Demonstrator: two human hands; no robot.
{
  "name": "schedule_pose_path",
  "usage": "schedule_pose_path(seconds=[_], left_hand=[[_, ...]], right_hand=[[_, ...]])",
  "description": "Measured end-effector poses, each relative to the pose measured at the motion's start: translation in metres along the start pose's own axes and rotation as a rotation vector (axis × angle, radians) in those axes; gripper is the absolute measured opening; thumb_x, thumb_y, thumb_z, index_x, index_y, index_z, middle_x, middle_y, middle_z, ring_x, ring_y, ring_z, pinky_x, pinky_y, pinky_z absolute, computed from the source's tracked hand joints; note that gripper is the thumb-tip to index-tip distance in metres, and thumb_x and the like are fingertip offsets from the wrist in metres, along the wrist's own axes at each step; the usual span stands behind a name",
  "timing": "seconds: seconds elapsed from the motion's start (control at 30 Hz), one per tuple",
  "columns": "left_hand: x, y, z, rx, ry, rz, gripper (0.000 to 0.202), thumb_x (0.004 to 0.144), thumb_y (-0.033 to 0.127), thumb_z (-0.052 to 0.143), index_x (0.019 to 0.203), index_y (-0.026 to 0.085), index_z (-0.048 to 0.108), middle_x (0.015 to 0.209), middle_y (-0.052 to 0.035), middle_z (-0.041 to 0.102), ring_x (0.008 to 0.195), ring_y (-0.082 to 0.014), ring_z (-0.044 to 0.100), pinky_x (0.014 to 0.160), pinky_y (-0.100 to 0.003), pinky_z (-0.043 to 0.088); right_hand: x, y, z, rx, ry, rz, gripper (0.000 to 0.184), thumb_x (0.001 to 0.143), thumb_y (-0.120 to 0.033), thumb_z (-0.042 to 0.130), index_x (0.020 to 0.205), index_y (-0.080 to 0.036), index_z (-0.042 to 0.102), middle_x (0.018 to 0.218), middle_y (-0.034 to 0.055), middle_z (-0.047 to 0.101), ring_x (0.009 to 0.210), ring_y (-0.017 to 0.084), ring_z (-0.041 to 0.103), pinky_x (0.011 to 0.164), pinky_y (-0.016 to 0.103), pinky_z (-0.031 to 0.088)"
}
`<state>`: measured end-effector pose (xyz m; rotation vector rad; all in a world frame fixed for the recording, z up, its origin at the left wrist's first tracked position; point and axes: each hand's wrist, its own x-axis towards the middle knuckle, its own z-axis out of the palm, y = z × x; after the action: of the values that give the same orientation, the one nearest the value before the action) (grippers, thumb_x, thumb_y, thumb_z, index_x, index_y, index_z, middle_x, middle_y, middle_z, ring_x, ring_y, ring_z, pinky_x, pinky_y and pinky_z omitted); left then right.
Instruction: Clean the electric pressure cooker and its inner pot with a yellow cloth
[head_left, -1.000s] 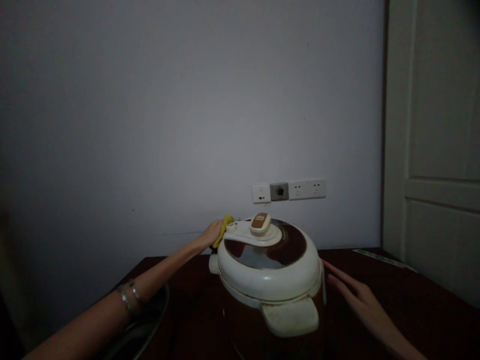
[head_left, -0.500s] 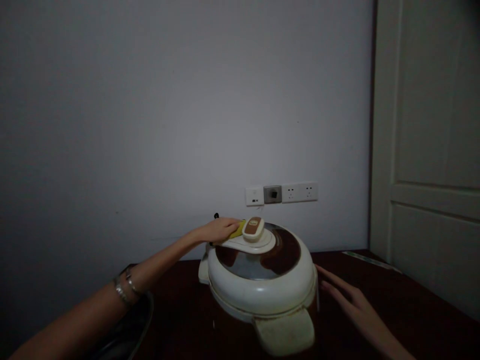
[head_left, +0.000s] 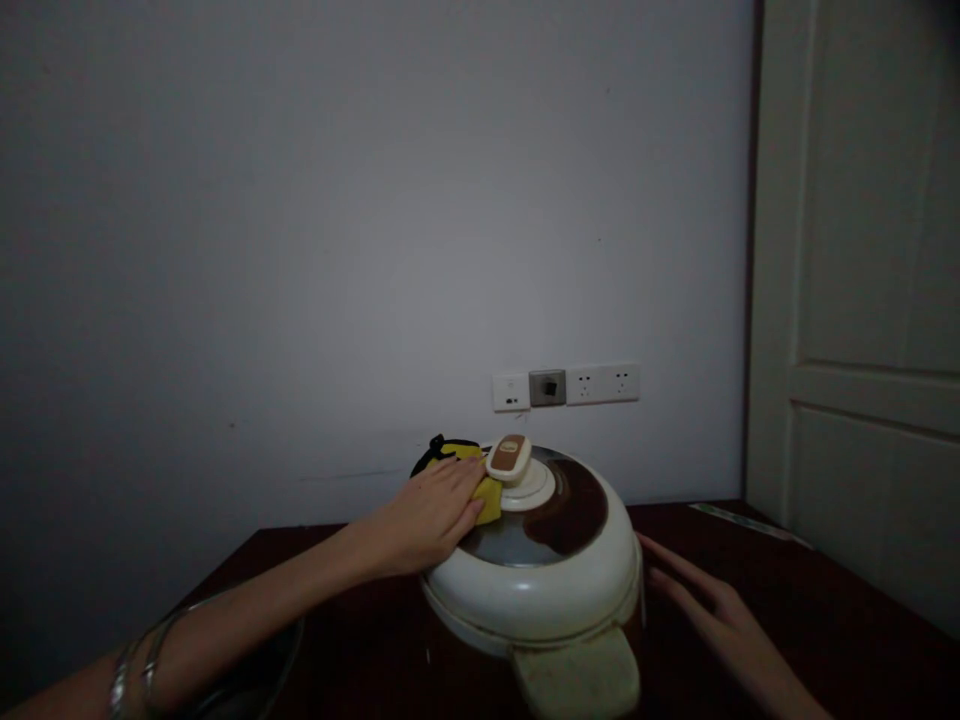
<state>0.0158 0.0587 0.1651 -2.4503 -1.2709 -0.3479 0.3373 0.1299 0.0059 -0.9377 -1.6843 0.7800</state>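
Observation:
A white and brown electric pot (head_left: pixel 517 598) with a domed lid (head_left: pixel 517 545) stands on the dark table. The lid carries a white knob (head_left: pixel 511 457) with a brown top. My left hand (head_left: pixel 435 512) lies over a yellow cloth with black trim (head_left: pixel 489 500) and presses it on the lid's left side, beside the knob. Part of the cloth is hidden under my fingers. At the pot's right rim, my right hand (head_left: pixel 712 605) rests its outstretched fingertips against the side, fingers apart. Silver bangles (head_left: pixel 135 675) circle my left wrist.
A dark basin (head_left: pixel 251 665) with a shiny rim sits at the table's left, under my left forearm. Wall sockets (head_left: pixel 602 382) are just behind the pot. A pale strip (head_left: pixel 750 525) lies at the table's back right, near a white door (head_left: pixel 862 420).
My left hand has come nearer and lower across the lid's left side, and more of the yellow cloth shows. My right hand stays at the pot's right rim.

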Motion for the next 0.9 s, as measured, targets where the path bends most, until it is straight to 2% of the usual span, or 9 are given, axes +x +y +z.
schedule_pose_path(seconds=[0.17, 0.3, 0.43, 0.57, 0.63, 0.77, 0.9], left_hand=[[0.016, -0.009, 0.002, 0.041, -0.011, -0.059, 0.047, 0.092, 0.033, 0.030, 0.132, 0.009, 0.039, 0.134, -0.0154, 0.048, 0.125, -0.0218, 0.044, 0.110, -0.044, 0.024], [0.011, -0.007, 0.006, -0.024, -0.013, -0.032, 0.045, 0.093, 0.031, 0.027, 0.132, 0.012, 0.040, 0.136, -0.0143, 0.047, 0.128, -0.0206, 0.040, 0.110, -0.045, 0.025], [-0.006, 0.011, 0.000, -0.077, -0.009, -0.035, 0.045, 0.094, 0.031, 0.027, 0.133, 0.012, 0.040, 0.137, -0.0143, 0.046, 0.129, -0.0203, 0.039, 0.108, -0.044, 0.030], [-0.024, 0.036, -0.011, -0.149, -0.010, 0.046, 0.044, 0.094, 0.028, 0.029, 0.135, 0.015, 0.039, 0.140, -0.0107, 0.044, 0.132, -0.0166, 0.036, 0.107, -0.038, 0.034], [-0.030, 0.045, -0.013, -0.177, -0.012, 0.065, 0.044, 0.094, 0.027, 0.031, 0.136, 0.016, 0.038, 0.140, -0.0099, 0.044, 0.132, -0.0157, 0.035, 0.107, -0.037, 0.035], [-0.031, 0.056, -0.010, -0.189, 0.027, 0.012, 0.042, 0.094, 0.027, 0.030, 0.132, 0.015, 0.042, 0.137, -0.0116, 0.047, 0.129, -0.0174, 0.039, 0.106, -0.040, 0.036], [-0.019, 0.075, -0.007, -0.198, 0.046, -0.029, 0.040, 0.094, 0.027, 0.029, 0.128, 0.012, 0.046, 0.136, -0.0126, 0.047, 0.129, -0.0183, 0.040, 0.107, -0.039, 0.035]], right_hand=[[-0.002, -0.001, 0.000, -0.012, -0.008, 0.007, 0.044, 0.082, -0.044, 0.055, 0.121, -0.025, 0.060, 0.126, 0.0045, 0.057, 0.120, 0.028, 0.049, 0.103, 0.047, 0.035], [-0.003, -0.002, 0.001, -0.027, -0.008, -0.002, 0.045, 0.082, -0.044, 0.054, 0.121, -0.025, 0.059, 0.127, 0.0040, 0.056, 0.121, 0.028, 0.048, 0.102, 0.047, 0.036], [-0.002, -0.002, 0.001, -0.019, -0.004, -0.004, 0.046, 0.080, -0.046, 0.054, 0.121, -0.025, 0.059, 0.126, 0.0042, 0.056, 0.120, 0.028, 0.049, 0.102, 0.048, 0.037], [0.003, -0.003, -0.003, -0.007, -0.014, 0.021, 0.047, 0.079, -0.049, 0.054, 0.117, -0.023, 0.063, 0.121, 0.0052, 0.061, 0.115, 0.030, 0.054, 0.099, 0.048, 0.041], [0.003, -0.007, -0.007, -0.058, 0.029, 0.011, 0.048, 0.078, -0.049, 0.053, 0.117, -0.022, 0.062, 0.121, 0.0058, 0.062, 0.114, 0.030, 0.055, 0.099, 0.049, 0.041], [-0.003, -0.037, -0.016, -0.218, 0.196, -0.167, 0.044, 0.079, -0.045, 0.053, 0.116, -0.025, 0.061, 0.125, 0.0051, 0.059, 0.117, 0.029, 0.053, 0.103, 0.050, 0.037], [-0.013, -0.091, -0.016, -0.260, 0.201, -0.413, 0.033, 0.082, -0.037, 0.051, 0.112, -0.029, 0.062, 0.124, 0.0034, 0.060, 0.112, 0.025, 0.057, 0.101, 0.045, 0.042]])
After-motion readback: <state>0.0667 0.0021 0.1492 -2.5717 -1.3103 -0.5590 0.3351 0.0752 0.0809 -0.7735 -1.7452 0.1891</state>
